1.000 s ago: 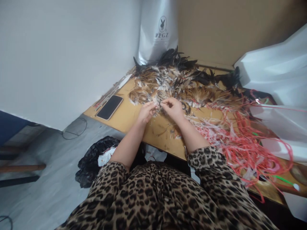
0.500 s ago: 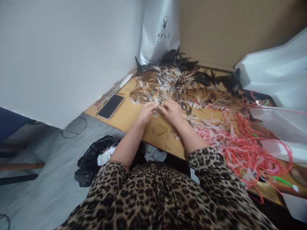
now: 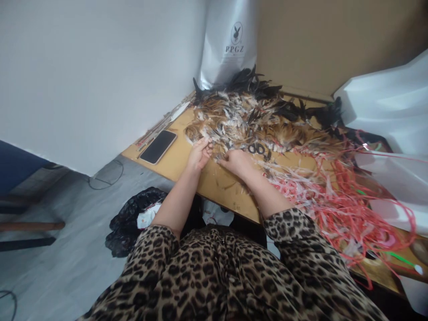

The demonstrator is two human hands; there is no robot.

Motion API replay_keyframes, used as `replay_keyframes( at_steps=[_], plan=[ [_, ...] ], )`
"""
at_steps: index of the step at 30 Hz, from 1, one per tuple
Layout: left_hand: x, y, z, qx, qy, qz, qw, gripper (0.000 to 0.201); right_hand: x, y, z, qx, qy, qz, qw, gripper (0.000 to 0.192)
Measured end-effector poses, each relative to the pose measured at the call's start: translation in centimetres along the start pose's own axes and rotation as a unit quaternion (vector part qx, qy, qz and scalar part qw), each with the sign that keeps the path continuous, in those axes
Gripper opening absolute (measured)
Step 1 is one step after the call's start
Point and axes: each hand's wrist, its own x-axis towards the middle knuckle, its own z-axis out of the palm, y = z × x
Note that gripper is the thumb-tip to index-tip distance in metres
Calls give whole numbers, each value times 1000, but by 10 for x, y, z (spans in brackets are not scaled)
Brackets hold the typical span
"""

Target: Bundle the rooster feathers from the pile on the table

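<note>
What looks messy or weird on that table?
The pink strands do: they lie in a loose tangle on the right, and some seem to droop past the edge of the table. The feathers look untidy too, heaped and pointing different ways. Nothing looks clearly broken.

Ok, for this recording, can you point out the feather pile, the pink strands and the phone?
Feather pile (image 3: 267, 127), head view: on brown feathers near its middle.
Pink strands (image 3: 344, 214), head view: on the tangle's middle.
Phone (image 3: 158, 147), head view: on its dark screen.
</note>
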Motion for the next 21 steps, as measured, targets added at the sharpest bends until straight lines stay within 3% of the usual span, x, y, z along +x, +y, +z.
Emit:
replay_keyframes(
  at_steps=[3, 11, 15, 18, 21],
  plan=[
    [1, 1, -1, -9, 4, 1, 1000, 8, -3, -5, 0, -33, -14, -3, 999, 42],
    [1, 2, -3, -26, -4, 5, 1000, 7, -10, -16, 3, -99, 25, -76, 992, 32],
    [0, 2, -3, -34, -15, 3, 999, 6, -6, -13, 11, -97, 31, -76, 992, 33],
    [-1, 2, -2, -39, -18, 4, 999, 6, 0, -4, 17, -39, 46, -48, 997, 29],
    [-2, 3, 0, -29, -7, -1, 1000, 7, 9, 10, 22, 135, 56, -15, 989, 21]
  ],
)
